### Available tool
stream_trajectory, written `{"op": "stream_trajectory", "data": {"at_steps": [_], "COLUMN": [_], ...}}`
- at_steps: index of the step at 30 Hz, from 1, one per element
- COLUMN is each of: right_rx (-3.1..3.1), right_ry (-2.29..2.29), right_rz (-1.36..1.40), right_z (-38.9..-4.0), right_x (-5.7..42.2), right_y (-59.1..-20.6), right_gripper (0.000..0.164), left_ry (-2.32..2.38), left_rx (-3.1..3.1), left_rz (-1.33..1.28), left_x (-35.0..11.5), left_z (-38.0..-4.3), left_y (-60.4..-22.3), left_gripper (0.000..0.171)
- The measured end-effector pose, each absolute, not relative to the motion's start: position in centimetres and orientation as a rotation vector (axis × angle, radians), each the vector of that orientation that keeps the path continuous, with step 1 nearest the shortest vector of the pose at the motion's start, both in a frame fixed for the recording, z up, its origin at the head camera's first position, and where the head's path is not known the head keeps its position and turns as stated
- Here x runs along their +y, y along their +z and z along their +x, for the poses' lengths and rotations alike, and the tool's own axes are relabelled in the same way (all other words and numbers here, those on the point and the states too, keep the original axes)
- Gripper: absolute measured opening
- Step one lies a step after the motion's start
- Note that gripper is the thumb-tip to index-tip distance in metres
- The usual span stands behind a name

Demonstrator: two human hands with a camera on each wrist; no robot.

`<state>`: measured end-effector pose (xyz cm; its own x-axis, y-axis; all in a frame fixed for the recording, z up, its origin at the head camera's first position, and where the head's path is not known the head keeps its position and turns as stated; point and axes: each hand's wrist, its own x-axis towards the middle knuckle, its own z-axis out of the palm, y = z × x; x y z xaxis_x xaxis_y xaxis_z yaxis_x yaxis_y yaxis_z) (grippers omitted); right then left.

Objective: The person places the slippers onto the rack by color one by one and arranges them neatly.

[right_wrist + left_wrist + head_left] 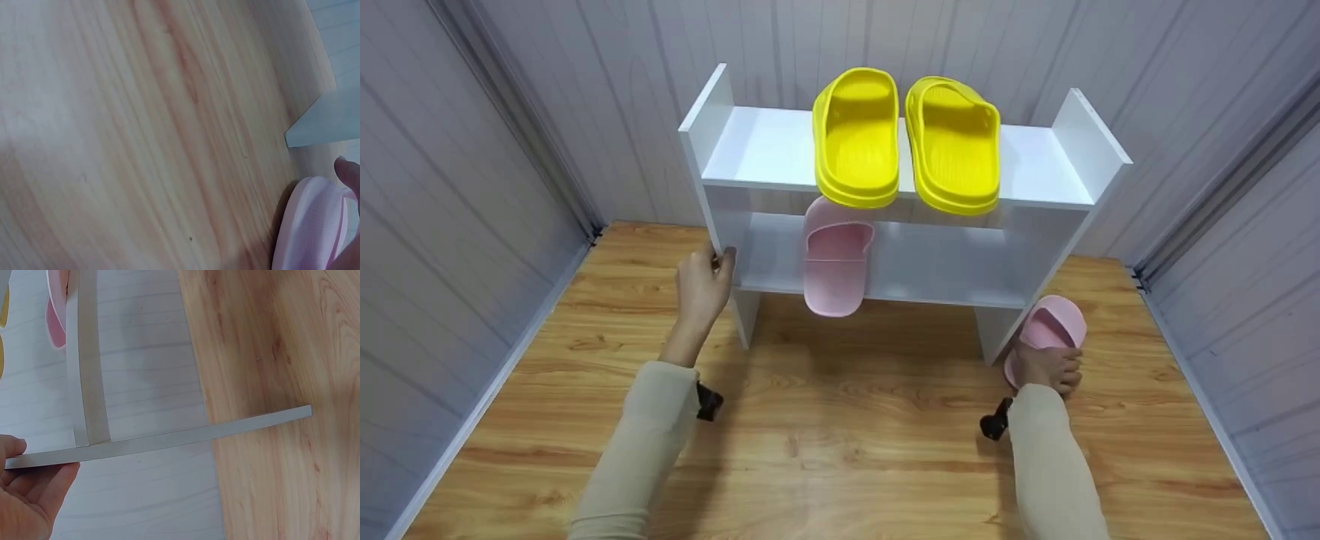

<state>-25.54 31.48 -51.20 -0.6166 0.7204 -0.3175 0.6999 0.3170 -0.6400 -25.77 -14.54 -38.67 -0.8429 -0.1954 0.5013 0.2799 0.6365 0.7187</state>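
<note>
My left hand [703, 289] grips the front edge of the left side panel of a white two-tier shoe rack [945, 262]. In the left wrist view the thumb lies on one face of that panel [163, 440] and the fingers on the other. Beside the rack's right foot, my right hand [1048, 367] holds a pink slipper [1063, 313] low at the floor, its strap end facing the wall. The slipper's sole [306, 225] shows at the lower right of the right wrist view, while most of that hand is outside it. Another pink slipper [836, 281] rests on the lower shelf, left of the middle.
Two yellow clogs [861, 142] stand side by side on the top shelf [772, 146], toes to the wall, heels past its front edge. Panelled walls [600, 90] enclose the wooden floor [825, 450] at the back and both sides.
</note>
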Motion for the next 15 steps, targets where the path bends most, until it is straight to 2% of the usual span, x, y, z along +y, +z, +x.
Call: {"op": "stream_trajectory", "data": {"at_steps": [15], "right_rx": [-2.563], "right_ry": [1.113], "right_rz": [-1.342], "right_z": [-25.36], "right_x": [31.94], "right_y": [-51.42], "right_gripper": [0.098], "left_ry": [-1.138], "left_rx": [-2.315], "left_rz": [-0.062], "left_x": [-14.62], "left_z": [-25.69], "left_y": [-38.66], "left_gripper": [0.024]}}
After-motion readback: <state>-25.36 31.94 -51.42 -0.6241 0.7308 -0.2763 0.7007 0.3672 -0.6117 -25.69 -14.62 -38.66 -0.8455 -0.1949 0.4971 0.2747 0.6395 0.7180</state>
